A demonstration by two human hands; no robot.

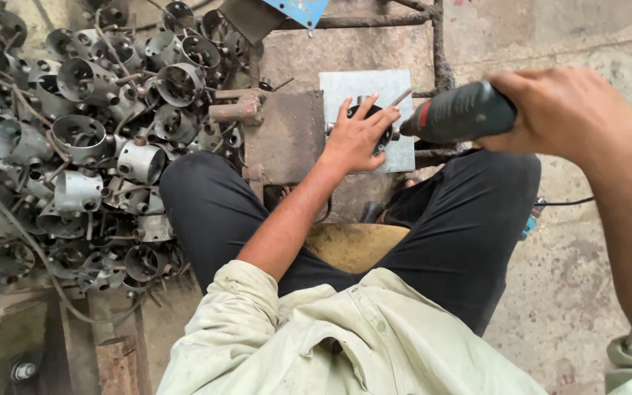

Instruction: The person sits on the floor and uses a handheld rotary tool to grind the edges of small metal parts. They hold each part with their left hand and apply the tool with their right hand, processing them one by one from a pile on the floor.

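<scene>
- A rough, stained concrete floor point(594, 292) makes up the workshop ground, with the person seated low, dark trousers spread either side of a rusty metal stand point(287, 135).
- To the left, a big heap of round grey metal parts point(82, 139) is tangled with wire, spilling right up against the left knee.
- The left hand point(356, 139) lies flat with fingers spread, pressing a dark round part point(383, 139) onto a pale steel plate point(363, 84).
- The right hand point(568, 110) is wrapped tight around a dark power drill point(462, 111), its thin bit point(401, 97) angled down at the round part, just beside the left fingertips.
- Here's the worry: the bit sits very close to those bare fingers. A skid off the curved metal could send it straight into them.
- The part looks held by palm pressure alone, no clamp visible. If the bit grabs, the piece could spin under the hand.
- A black cable point(568, 200) trails off by the right leg; a snag there could jerk the tool.
- Loose parts crowding the knee could roll in underfoot.
</scene>
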